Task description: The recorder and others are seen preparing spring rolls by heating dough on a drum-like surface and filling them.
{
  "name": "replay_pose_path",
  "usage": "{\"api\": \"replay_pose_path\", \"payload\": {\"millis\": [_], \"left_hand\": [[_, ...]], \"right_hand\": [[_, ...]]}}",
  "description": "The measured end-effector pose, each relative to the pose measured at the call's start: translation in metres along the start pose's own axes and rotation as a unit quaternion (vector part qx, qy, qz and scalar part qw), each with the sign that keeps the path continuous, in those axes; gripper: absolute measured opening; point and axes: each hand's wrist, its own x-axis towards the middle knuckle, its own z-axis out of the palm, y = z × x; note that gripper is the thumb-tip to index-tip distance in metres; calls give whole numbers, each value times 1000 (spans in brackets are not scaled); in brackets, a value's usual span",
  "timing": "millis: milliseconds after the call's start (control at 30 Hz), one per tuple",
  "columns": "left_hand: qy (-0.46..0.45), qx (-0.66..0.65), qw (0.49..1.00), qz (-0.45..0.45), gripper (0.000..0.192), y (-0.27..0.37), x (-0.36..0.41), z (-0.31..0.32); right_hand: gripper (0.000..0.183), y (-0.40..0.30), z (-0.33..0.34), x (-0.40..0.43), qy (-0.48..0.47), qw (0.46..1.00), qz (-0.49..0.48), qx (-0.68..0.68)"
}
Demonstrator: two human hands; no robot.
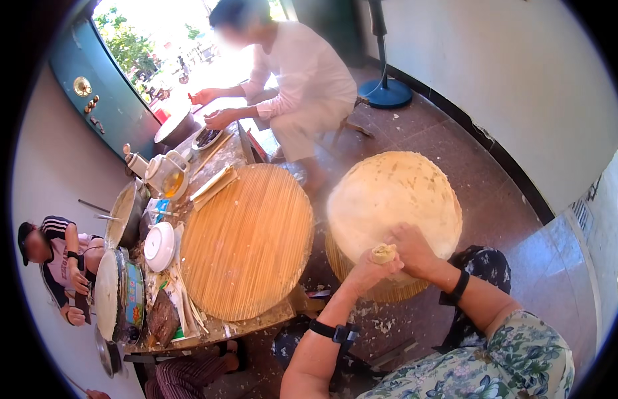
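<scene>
My left hand (371, 273) is closed around a small pale lump of dough (384, 253), whose rounded top shows above the fingers. My right hand (411, 249) is beside it, over a large round pale sheet (388, 199) with a browned, mottled far part. Blur hides whether the right hand's fingers touch the sheet or hold anything. Under the sheet, the ribbed edge of a round slatted mat (341, 262) shows. To the left, a second round slatted mat (249, 239) lies bare on the low table.
On the table (269, 316) stand a glass teapot (166, 177), a white plate (159, 246), a metal basin (125, 212), a round tub (120, 297) and loose chopsticks (191, 299). Co-workers sit beyond and left of the table. A fan base (386, 94) stands on the floor.
</scene>
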Motion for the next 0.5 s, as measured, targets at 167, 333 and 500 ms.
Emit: {"api": "replay_pose_path", "payload": {"millis": [167,333,500], "left_hand": [[-3,-17,999,27,13,5,-1,-4],[1,5,999,32,13,6,-2,-4],[-4,-7,1000,28,14,4,-1,-3]], "right_hand": [[42,-3,1,0,11,1000,-4,-2],[42,-6,-3,-1,11,1000,1,2],[42,-4,1,-1,10,1000,2,-3]]}}
